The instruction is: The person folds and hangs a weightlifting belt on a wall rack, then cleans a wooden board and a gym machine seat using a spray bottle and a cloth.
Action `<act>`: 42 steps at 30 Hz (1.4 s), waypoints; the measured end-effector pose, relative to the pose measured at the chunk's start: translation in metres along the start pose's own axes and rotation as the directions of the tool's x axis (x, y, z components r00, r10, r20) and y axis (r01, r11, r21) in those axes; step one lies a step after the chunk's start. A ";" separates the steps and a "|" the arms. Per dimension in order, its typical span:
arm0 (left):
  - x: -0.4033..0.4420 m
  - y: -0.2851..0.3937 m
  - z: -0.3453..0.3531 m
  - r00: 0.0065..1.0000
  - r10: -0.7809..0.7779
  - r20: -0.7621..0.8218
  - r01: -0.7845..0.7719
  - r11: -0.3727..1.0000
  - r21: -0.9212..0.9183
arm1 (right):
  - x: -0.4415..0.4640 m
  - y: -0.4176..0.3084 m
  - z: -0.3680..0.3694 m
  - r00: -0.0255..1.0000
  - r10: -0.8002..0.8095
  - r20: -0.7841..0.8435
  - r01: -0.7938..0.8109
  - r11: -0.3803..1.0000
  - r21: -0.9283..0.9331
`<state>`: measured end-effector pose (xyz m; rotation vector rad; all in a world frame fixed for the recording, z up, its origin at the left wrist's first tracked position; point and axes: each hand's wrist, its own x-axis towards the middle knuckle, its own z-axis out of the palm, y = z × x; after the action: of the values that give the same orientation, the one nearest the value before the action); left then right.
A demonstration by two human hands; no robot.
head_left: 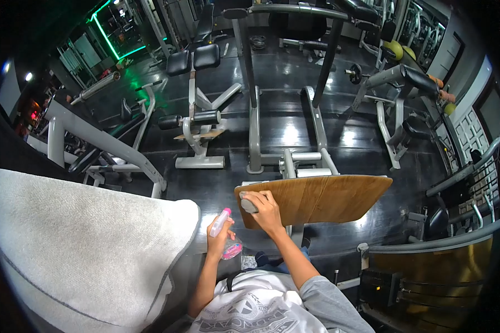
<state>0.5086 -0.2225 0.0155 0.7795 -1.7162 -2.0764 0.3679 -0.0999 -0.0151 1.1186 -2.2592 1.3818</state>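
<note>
My left hand (217,237) is wrapped round a spray bottle (232,250) with a pink-tipped, pale spray head and a clear body with a pink label. Pressed against the upper left corner of a wooden board (316,200) is a grey cloth (249,205), with my right hand (265,210) closed over it. The board has a brown wood grain and rounded corners, and is joined to a grey metal frame (294,161). What the cloth covers beneath my fingers is hidden.
A big whitish towel-like cover (89,238) fills the left foreground. A padded bench (197,61) stands ahead on the dark floor (236,133). More machines, including one with black pads (419,80), line the right. A metal rail (439,241) runs close at lower right.
</note>
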 end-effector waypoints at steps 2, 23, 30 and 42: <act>0.003 -0.010 -0.004 0.999 0.018 0.046 -0.017 1.000 -0.013 | -0.003 0.008 -0.015 1.000 0.003 -0.006 -0.003 1.000 -0.028; -0.013 -0.004 0.038 0.985 0.017 -0.173 -0.043 0.988 -0.147 | 0.045 0.017 -0.051 0.890 -0.277 0.363 0.337 0.934 -0.114; -0.029 -0.002 0.054 0.951 0.048 -0.304 -0.092 0.987 -0.132 | 0.065 0.029 -0.102 0.872 -0.229 0.433 0.314 0.940 -0.134; -0.057 0.000 0.095 0.862 0.047 -0.504 -0.146 0.976 -0.159 | 0.080 0.028 -0.039 0.719 -0.506 0.477 0.586 0.810 -0.026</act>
<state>0.4966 -0.1149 0.0385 1.0328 -1.2247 -1.7368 0.2879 -0.0983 0.0334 2.0014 -1.9808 0.7118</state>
